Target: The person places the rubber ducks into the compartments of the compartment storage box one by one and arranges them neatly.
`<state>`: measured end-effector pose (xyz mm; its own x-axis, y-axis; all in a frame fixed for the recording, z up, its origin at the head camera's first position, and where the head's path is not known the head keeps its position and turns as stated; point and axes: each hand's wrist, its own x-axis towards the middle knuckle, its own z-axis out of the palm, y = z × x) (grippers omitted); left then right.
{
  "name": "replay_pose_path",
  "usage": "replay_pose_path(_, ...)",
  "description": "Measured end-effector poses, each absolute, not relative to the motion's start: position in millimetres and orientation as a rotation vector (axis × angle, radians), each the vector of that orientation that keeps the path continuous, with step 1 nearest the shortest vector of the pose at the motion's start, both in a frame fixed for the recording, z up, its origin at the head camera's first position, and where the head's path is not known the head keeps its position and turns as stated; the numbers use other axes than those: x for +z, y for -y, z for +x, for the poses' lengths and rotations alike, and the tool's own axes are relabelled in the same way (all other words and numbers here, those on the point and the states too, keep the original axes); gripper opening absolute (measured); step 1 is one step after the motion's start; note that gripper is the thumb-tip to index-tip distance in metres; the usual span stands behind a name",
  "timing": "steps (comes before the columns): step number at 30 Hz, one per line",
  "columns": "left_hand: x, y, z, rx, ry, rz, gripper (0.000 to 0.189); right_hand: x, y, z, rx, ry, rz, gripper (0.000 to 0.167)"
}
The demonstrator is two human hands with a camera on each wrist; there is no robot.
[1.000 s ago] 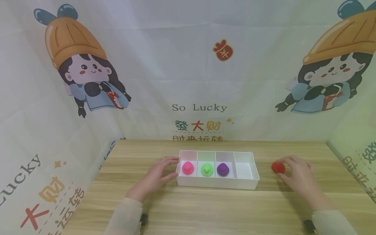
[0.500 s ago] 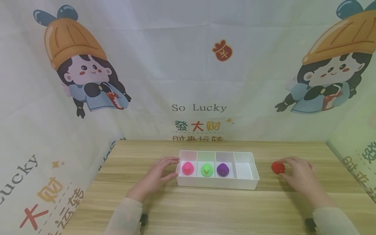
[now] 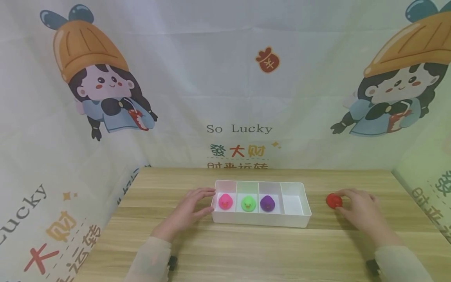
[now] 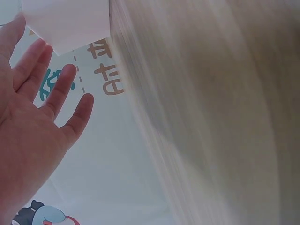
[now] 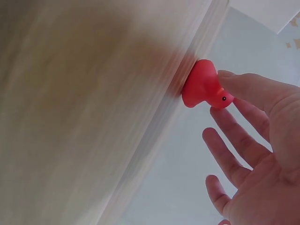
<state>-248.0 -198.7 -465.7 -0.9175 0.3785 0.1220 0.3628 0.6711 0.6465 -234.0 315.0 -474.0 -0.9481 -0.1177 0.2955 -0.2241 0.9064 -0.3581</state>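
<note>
A white tray [image 3: 260, 220] with several compartments stands mid-table in the head view. A pink rubber duck [image 3: 225, 202], a green one [image 3: 248, 204] and a purple one [image 3: 267, 204] sit in its first three compartments from the left; the rightmost holds nothing. My left hand [image 3: 188, 209] touches the tray's left end with thumb and fingertips, its fingers nearly straight and spread in the left wrist view. Right of the tray, my right hand [image 3: 363, 209] pinches the head of a red rubber duck [image 5: 204, 86] between thumb and index finger. The duck's base is at the tabletop; the other fingers stay spread.
The wooden table [image 3: 246, 250] ends at a printed cloth backdrop [image 3: 197, 86], which also rises on both sides. Bare tabletop lies between the tray's right end and the red duck.
The red duck has turned a little in place, and my right fingers have shifted slightly rightward on it. My left hand and the tray stay where they were.
</note>
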Motion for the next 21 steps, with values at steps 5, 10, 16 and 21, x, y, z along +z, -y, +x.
replay_pose_path(5,-465.6,199.7,-248.8,1.091,-2.848,0.627,0.050,-470.5,-314.3,-236.5,0.576,2.830,0.267,0.037)
replay_pose_path(10,-466.5,199.3,-249.2,1.084,-2.858,0.644,0.050,-470.9,-314.4,-237.5,0.567,2.833,0.271,0.034)
replay_pose_path(16,-464.4,198.5,-247.8,1.085,-2.862,0.649,0.050,-471.8,-315.7,-239.0,0.551,2.830,0.268,0.033)
replay_pose_path(21,-464.3,198.5,-247.7,1.079,-2.863,0.654,0.050,-471.1,-315.0,-239.2,0.572,2.815,0.269,0.030)
